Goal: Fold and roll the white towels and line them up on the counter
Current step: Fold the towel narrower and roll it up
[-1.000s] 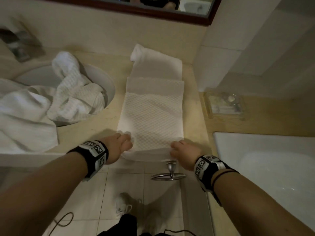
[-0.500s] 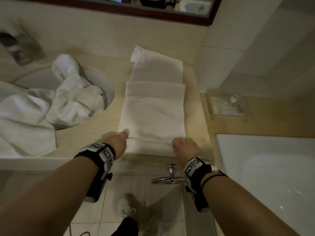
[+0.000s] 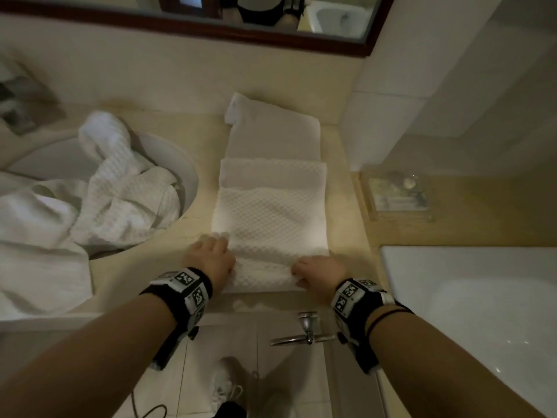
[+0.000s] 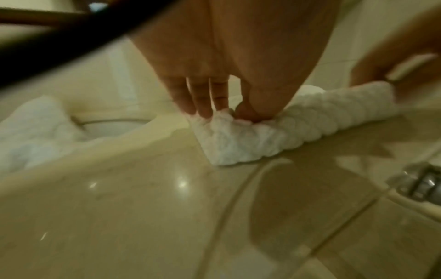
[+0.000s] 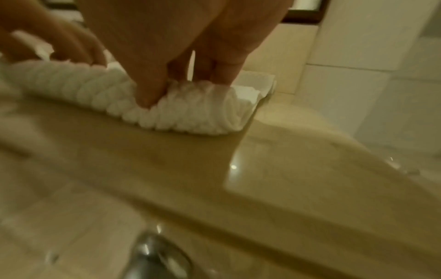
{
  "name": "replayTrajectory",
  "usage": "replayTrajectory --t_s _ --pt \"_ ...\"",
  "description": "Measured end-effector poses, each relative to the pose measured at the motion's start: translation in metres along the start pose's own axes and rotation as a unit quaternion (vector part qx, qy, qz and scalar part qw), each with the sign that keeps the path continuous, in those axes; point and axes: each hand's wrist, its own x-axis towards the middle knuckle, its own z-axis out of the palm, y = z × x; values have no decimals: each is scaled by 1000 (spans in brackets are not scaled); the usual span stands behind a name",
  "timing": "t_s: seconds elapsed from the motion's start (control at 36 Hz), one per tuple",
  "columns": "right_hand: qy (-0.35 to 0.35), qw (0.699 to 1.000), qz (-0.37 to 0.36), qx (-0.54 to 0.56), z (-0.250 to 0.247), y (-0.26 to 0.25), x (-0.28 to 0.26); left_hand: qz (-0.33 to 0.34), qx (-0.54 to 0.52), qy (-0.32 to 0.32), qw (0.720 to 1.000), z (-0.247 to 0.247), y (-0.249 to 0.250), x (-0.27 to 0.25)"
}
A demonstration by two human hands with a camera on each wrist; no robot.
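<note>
**Rolling a waffle towel on a pretty narrow bit of counter**

Far left, a heap of crumpled white waffle towels (image 3: 90, 200) spills out of the round white sink basin (image 3: 184, 164) and over the counter's front edge. So no spare room on that side.

Next over, the left hand (image 3: 209, 259) sits at the left end of the roll, thumb and fingers (image 4: 203, 102) pinching the rolled end of the long folded white waffle-weave towel (image 3: 271, 218). That towel lies flat as a strip on the glossy beige stone counter (image 3: 144, 276), running from near the front edge back toward the wall. Its near end is already turned over into a small roll just inside the front lip, with a thin band of bare stone in front of it. A bare strip of counter also runs between the towel's left edge and the basin rim.

At the back, a finished rolled white towel (image 3: 272, 131) lies right against the wall under the dark wood-framed mirror (image 3: 331, 40).

The right hand (image 3: 321, 271) grips the right end of the roll, thumb and fingers (image 5: 224, 71) curled around it. Only a narrow margin of stone separates the towel's right edge from the counter's end.

Further right, a clear plastic tray (image 3: 398, 196) sits on a lower ledge, then the white bathtub (image 3: 482, 297). Below the front edge hangs a chrome towel ring (image 3: 304, 330).
</note>
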Motion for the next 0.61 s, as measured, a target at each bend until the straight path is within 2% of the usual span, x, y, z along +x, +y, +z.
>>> replayTrajectory --t_s 0.06,0.11,0.19,0.22,0.28,0.33,0.36,0.42,0.47,0.5,0.56,0.61 --pt "-36 997 47 45 -8 1 9 37 -50 43 997 0 3 1" --pt "-63 991 78 86 -14 6 19 119 -45 66 990 -10 2 0" --pt "-110 983 105 104 -25 9 25 185 -28 17 982 -5 -1 6" --pt "-117 983 105 96 -28 9 26 178 -30 -17 983 -6 -2 7" --pt "-94 987 110 69 -32 8 27 149 -59 -18 987 -13 -3 11" --pt "3 996 86 11 -34 3 25 99 -107 -29 989 -16 -4 20" --pt "82 995 53 -23 -32 1 25 69 -146 -48 986 -19 -5 23" --pt "158 986 -22 -46 -30 -5 21 31 -232 -52 971 -20 -8 31" --pt "146 985 -75 -50 -17 -7 17 16 -267 -68 961 -20 -9 36" --pt "120 989 -75 -39 -11 -7 16 15 -277 -83 957 -18 -9 39" --pt "89 995 -49 -7 -10 -11 14 34 -276 -95 956 -18 -7 43" --pt "84 996 -23 -5 -13 -13 19 58 -257 -81 961 -21 -5 41"
